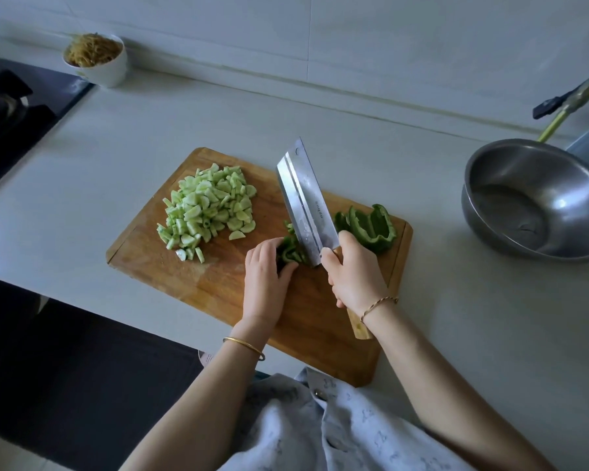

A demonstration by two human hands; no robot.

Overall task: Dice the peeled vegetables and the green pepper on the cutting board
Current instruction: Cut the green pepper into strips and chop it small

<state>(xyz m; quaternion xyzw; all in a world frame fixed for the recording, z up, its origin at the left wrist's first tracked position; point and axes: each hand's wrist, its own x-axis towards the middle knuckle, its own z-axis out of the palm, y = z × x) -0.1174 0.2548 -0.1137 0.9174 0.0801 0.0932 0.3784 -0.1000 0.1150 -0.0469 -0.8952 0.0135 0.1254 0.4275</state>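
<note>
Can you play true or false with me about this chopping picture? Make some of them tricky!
1. The right hand grips the cleaver. True.
2. The left hand holds green pepper strips beside the blade. True.
3. The pale diced pieces are in a frying pan. False: the pale diced pieces lie heaped on the cutting board.
4. All the pepper is already chopped. False: a big pepper piece lies uncut to the right of the cleaver.
5. The white bowl sits on the board. False: the white bowl stands on the counter near the stove.
</note>
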